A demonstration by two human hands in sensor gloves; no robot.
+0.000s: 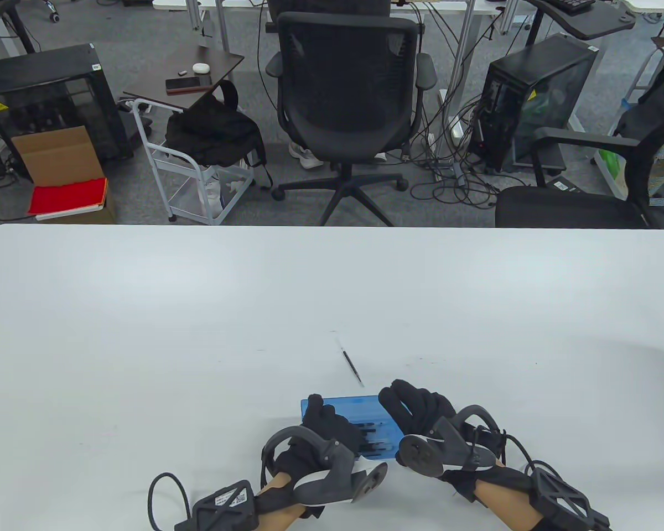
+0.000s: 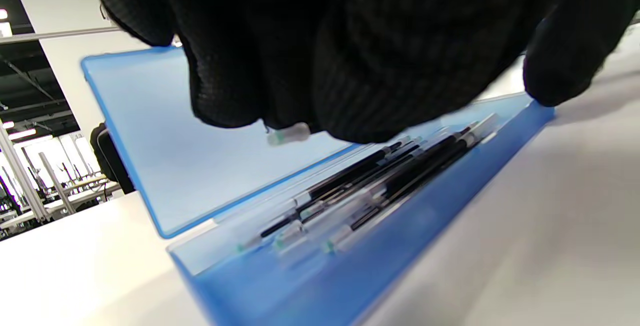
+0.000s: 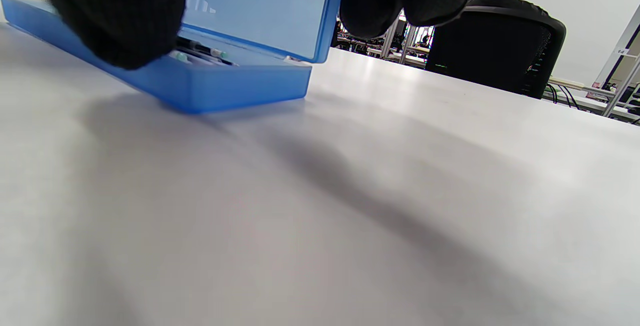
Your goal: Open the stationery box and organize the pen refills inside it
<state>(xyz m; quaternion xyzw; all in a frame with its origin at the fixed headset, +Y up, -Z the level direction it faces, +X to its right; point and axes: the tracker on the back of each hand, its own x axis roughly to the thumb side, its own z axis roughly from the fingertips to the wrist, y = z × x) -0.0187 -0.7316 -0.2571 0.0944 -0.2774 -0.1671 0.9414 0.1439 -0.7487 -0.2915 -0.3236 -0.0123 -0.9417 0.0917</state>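
Table view, bottom centre of the frame: both gloved hands meet at a translucent blue stationery box [image 1: 365, 412] lying on the white table [image 1: 199, 332] close to its near edge. The left hand [image 1: 332, 423] lies over the left part of the box with fingers curled down into it; in the left wrist view its fingertips [image 2: 235, 100] pinch a single refill with a clear, green-tipped end [image 2: 289, 134] just above the tray, while the thumb touches the tray's front wall at the right of that frame. The right hand [image 1: 415, 409] curls round the right end of the box; in the right wrist view a thumb is set against the tray's front wall and the other fingers hang behind the raised lid [image 3: 260, 10], so it grips the box end. The lid stands open, tilted back along the far long edge. Inside the tray a bundle of black pen refills [image 2: 380, 181] lies lengthwise, side by side, somewhat blurred. Just beyond the box, slightly above it in the table view, one loose black refill [image 1: 352, 366] lies slantwise on the bare tabletop, apart from the box. The surface is smooth, pale and matt, with rounded far corners. Beyond it, on grey carpet, stand a black mesh office chair [image 1: 348, 99] at upper centre, a second chair [image 1: 581, 182] at right, a white trolley with a black backpack [image 1: 213, 130], a cardboard box with red folders [image 1: 69, 177] at left, and computer towers [image 1: 531, 94] among tangled cables.
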